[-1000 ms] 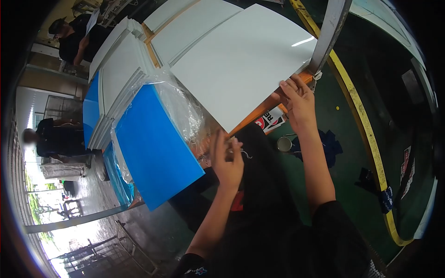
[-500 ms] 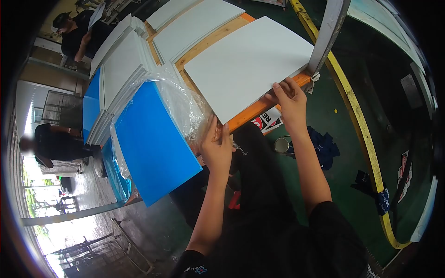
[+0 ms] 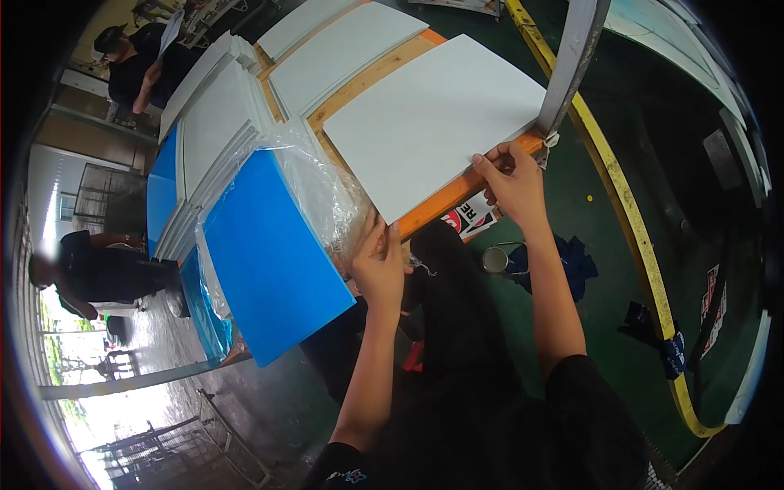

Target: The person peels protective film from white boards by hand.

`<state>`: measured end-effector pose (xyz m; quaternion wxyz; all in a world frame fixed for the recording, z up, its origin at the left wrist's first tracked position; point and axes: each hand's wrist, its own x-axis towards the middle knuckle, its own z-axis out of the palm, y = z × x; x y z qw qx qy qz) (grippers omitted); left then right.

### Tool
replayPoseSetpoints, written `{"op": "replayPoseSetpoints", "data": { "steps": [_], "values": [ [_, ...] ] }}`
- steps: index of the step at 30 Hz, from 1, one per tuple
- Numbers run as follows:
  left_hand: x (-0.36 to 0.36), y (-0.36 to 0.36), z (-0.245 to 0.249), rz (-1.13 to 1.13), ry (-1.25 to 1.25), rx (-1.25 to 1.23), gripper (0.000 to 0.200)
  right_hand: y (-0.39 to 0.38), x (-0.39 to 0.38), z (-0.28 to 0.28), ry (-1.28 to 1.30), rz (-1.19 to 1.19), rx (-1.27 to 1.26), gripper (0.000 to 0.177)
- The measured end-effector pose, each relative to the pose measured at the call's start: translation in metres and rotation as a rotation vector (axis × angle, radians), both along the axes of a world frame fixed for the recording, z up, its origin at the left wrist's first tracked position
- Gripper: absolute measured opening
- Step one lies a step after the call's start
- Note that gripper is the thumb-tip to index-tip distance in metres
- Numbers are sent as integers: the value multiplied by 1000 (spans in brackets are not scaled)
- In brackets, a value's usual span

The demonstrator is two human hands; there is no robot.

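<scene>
The fingers of your left hand were parted, thumb apart from the rest, at the near corner of the top white panel, at the centre of the frame. On your right hand, the thumb and forefinger tips were close together at the panel's near edge; whether they pinched it cannot be told. The panel lay over an orange ledge.

Just beside your left hand, crumpled clear plastic wrap bunched around a bright blue sheet, left of centre. More white panels lay on the wooden frame at upper centre, and another white stack stood at upper left.

Below your right hand was a sign in red, black and white, reading "RE" where it showed. Near it, right of centre, a round metal can with a thin handle stood beside dark blue cloth; its contents could not be made out. At far right, a red and white label was too small to read, as was the pale lettering on a dark bundle by the yellow rail. At left were two other people, one holding a paper, the other standing lower down.
</scene>
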<state>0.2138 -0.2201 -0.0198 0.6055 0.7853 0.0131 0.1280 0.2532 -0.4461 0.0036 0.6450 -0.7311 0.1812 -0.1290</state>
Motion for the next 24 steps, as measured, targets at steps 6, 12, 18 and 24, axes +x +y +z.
{"op": "replayPoseSetpoints", "data": {
  "steps": [6,12,18,24],
  "values": [
    [-1,1,6,-13,46,11,35,-1,-8,4,4,0,-58,24],
    [-2,-1,13,28,85,17,37,21,12,25,-305,149,-175,20],
    [-4,-3,22,57,111,0,35,81,129,56,-586,554,-618,26],
    [-1,-2,26,88,52,186,35,142,214,20,-448,670,-1166,42]
  ]
}}
